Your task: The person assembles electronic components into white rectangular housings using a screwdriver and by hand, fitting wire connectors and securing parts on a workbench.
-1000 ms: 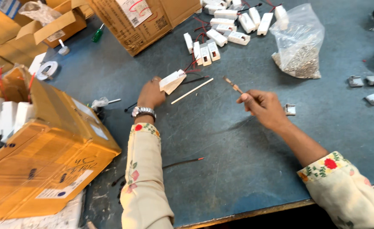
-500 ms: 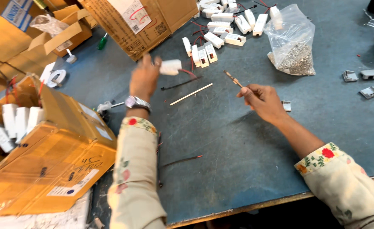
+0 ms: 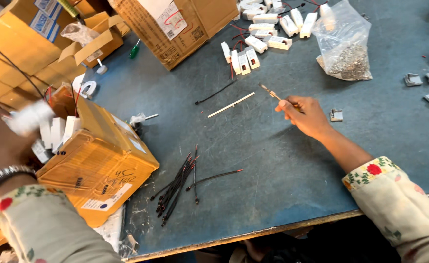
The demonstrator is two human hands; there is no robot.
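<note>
My left hand [image 3: 2, 141] is at the far left over an open cardboard box [image 3: 100, 165], closed around a small white plastic block [image 3: 29, 118] that looks blurred. Upright white blocks [image 3: 58, 130] stand in that box. My right hand [image 3: 306, 116] rests on the blue table [image 3: 273, 160] and pinches a thin screwdriver [image 3: 270, 91] whose tip points up and left. A white strip [image 3: 231, 104] and a black wire [image 3: 216, 92] lie just left of that tip.
A bundle of black wires [image 3: 178, 187] lies near the front edge. Several white blocks [image 3: 268, 31] sit at the back beside a big carton [image 3: 175, 22]. A clear bag of screws [image 3: 343, 46] stands at right, grey clips [image 3: 424, 80] beyond it.
My left hand has carried the white block from the table's middle leftward to above the open box. The right hand has stayed put with the screwdriver.
</note>
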